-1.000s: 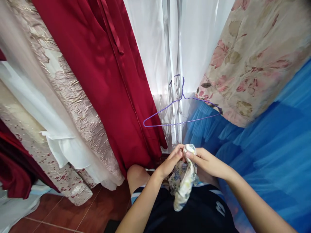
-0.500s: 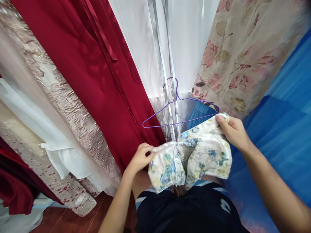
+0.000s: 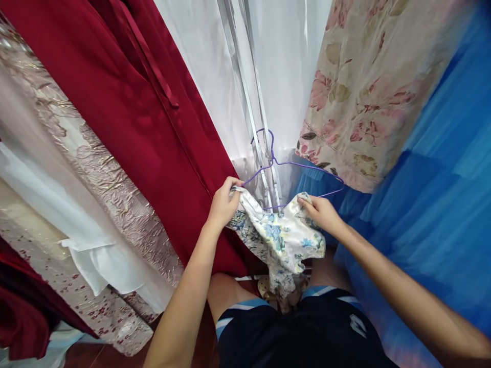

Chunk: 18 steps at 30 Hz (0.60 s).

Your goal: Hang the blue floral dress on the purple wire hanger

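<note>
A small white garment (image 3: 284, 235) with blue and yellow flowers hangs between my two hands, its lower part bunched and drooping above my lap. My left hand (image 3: 225, 203) pinches its upper left corner at the left end of a purple hanger (image 3: 307, 164). Whether that corner is over the hanger's end is hidden by the fingers. On the other side, my right hand (image 3: 324, 213) grips the garment's upper right edge, just below and inside the hanger's right end. The hanger's hook is on a pale metal stand (image 3: 251, 110), and its lower bar passes behind the cloth.
A long dark red garment (image 3: 153, 133) hangs at the left, beside pale textured fabric (image 3: 103, 179). White cloth (image 3: 287, 66) hangs behind the stand. Pink-flowered beige fabric (image 3: 356, 102) and blue fabric (image 3: 437, 204) are at the right. Reddish tile floor (image 3: 90, 352) shows below.
My left hand has moved up with the garment to the hanger's left end. My right hand has moved left and slightly down, drawing the two held edges closer together.
</note>
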{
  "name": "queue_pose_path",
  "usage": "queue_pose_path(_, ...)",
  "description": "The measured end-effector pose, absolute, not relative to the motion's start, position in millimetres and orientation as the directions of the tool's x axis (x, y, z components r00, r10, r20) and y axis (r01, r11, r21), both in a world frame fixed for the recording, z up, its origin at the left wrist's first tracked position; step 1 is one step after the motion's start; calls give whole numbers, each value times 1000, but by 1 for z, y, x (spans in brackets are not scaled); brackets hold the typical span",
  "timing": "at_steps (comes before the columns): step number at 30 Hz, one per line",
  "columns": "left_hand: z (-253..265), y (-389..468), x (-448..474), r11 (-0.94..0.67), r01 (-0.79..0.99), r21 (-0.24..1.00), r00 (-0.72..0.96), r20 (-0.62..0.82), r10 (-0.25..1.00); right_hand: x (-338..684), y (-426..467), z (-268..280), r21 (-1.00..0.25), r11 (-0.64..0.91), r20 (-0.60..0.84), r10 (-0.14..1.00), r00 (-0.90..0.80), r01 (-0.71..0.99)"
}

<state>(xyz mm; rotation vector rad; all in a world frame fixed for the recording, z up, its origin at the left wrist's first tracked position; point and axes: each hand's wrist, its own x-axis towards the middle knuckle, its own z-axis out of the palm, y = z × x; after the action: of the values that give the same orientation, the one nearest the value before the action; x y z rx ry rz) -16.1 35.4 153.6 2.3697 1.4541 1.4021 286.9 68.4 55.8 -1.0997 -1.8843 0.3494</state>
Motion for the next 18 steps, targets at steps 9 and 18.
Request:
queue_pose_path(9, 158, 24, 2, -573, 755, 319, 139, 775, 616, 323, 30, 64, -548, 656, 833, 365, 417, 519)
queue_pose_path(18, 160, 26, -5, -568, 754, 330, 161, 746, 647, 365, 70, 131, -890, 417, 417, 908, -40, 183)
